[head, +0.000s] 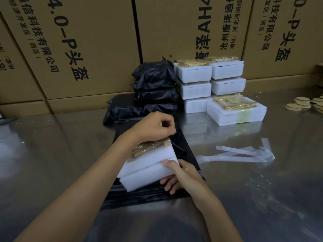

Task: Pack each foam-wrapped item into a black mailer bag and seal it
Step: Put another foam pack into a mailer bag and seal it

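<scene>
Your left hand (155, 125) is up at the far edge of the foam-wrapped item (148, 169), fingers curled in a tight pinch on the edge of the black mailer bag (176, 145) that lies flat under it on the desk (52, 154). Your right hand (181, 175) has its grip on the near right corner of the foam, thumb on top, fingers tucked underneath. The item sits tilted, its left end low on the bag, and a clear film over brownish contents shows on its top face beneath your left wrist.

Behind your hands, filled black bags (153, 88) are piled up against the cardboard cartons (87, 41). Just to their right stand two stacks of white foam packs (209, 84), with one more foam pack (236, 110) lying in front of them on the desk. To the right of the bag lie loose pale backing strips (244, 152). Round tan discs (300, 103) lie at the far right edge.
</scene>
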`<action>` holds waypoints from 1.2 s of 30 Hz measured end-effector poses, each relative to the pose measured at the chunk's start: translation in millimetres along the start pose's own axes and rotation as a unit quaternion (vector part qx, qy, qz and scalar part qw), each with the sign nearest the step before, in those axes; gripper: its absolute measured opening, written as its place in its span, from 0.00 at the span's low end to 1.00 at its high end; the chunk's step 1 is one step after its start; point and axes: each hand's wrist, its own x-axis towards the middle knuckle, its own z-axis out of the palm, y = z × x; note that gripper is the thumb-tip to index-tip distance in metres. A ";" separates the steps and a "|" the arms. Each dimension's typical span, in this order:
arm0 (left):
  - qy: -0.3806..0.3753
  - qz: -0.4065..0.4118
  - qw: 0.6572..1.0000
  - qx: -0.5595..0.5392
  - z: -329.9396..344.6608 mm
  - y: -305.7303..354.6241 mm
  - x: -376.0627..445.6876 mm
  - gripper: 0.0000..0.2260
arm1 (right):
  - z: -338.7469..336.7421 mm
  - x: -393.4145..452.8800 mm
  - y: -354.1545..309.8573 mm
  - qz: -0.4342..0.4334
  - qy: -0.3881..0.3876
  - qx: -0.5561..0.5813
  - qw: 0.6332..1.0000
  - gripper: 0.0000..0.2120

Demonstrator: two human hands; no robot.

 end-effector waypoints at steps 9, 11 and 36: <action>0.182 -0.044 0.982 -0.039 1.0 -31.5 -36.0 0.07 | 0.9 11.4 -3.4 0.050 0.095 0.139 0.984 0.18; 0.264 -0.129 0.955 -0.051 1.5 -58.5 -54.5 0.10 | 0.1 11.5 -4.8 0.055 0.111 0.172 0.977 0.14; 0.211 -0.188 0.775 -0.566 68.7 -63.8 -103.5 0.19 | 3.9 -3.5 -11.9 -0.010 0.110 0.276 0.955 0.16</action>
